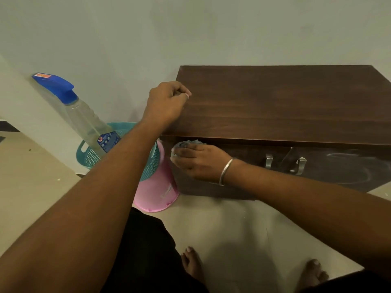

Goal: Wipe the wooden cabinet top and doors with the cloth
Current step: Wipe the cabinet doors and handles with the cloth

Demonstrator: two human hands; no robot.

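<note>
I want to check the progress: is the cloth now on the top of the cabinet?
No, the right hand presses the cloth against the left door, below the cabinet top.

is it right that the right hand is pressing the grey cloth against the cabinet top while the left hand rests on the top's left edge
Not quite. In the head view the right hand presses the grey cloth against the left door, just under the cabinet top, not on it. The left hand does rest at the top's left edge.

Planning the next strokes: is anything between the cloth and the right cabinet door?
Yes. Two metal handles stick out at mid-front, between the cloth under the right hand and the right door.
</note>
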